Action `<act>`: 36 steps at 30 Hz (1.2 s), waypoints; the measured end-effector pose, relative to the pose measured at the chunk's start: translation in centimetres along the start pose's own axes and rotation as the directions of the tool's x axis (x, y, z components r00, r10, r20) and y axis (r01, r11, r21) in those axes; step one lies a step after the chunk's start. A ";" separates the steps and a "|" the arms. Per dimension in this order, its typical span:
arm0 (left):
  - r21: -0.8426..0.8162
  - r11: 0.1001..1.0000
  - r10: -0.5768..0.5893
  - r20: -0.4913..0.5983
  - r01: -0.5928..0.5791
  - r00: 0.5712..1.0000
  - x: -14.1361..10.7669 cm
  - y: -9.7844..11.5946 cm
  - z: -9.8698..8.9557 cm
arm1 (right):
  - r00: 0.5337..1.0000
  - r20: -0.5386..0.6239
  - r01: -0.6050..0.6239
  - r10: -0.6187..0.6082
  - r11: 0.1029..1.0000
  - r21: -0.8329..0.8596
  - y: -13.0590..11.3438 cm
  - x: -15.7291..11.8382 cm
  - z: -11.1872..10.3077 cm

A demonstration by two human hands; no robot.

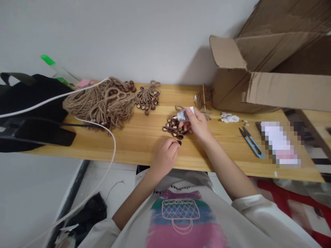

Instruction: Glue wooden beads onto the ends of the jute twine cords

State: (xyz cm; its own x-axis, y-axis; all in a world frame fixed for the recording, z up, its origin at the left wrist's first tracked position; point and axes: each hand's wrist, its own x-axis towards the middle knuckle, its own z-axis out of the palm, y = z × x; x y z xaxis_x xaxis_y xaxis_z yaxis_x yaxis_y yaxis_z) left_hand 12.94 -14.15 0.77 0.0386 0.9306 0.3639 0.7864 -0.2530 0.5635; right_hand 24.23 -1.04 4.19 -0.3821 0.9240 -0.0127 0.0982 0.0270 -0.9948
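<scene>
Right hand (198, 124) grips 1 small tube (182, 115), tip at shell pile (170, 130); pieces overlap, can't count. Left hand (166, 154) pinches 1 dark shell (180, 142) on pile's near side. Table (139, 146), right: 1 snips (249, 141), 1 carton (229, 89).

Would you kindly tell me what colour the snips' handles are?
The handles are blue, in the head view.

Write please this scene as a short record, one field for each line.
Right hand: holds a small tube over brown pieces
Left hand: fingertips at a dark piece; grip unclear
Surface: wooden table
Left side: brown cord bundle
Right side: blue-handled snips, crumpled white paper
Right rear: open cardboard box
</scene>
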 end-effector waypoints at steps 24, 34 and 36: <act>0.215 0.976 -0.089 0.315 0.020 0.945 2.1 1.4 -0.9 | 0.993 -0.115 0.035 -0.035 0.999 -0.007 -1.2 0.2 -1.4; 0.268 0.922 0.074 0.585 -0.279 0.808 7.3 1.7 0.2 | 0.947 -0.316 0.081 -0.052 0.994 0.078 -2.2 -7.6 -5.8; 0.259 0.927 0.075 0.579 -0.270 0.812 7.4 1.3 0.5 | 0.951 -0.310 0.013 0.018 0.995 0.098 -0.7 -8.9 -5.8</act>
State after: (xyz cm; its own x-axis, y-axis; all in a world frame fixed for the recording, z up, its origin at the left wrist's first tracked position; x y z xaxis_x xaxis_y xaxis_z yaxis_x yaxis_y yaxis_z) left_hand 14.53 -7.45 3.80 0.4470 0.8899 -0.0912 0.8785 -0.4176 0.2320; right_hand 32.95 -7.07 5.55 -0.0767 0.9971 0.0017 0.0029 0.0019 -1.0000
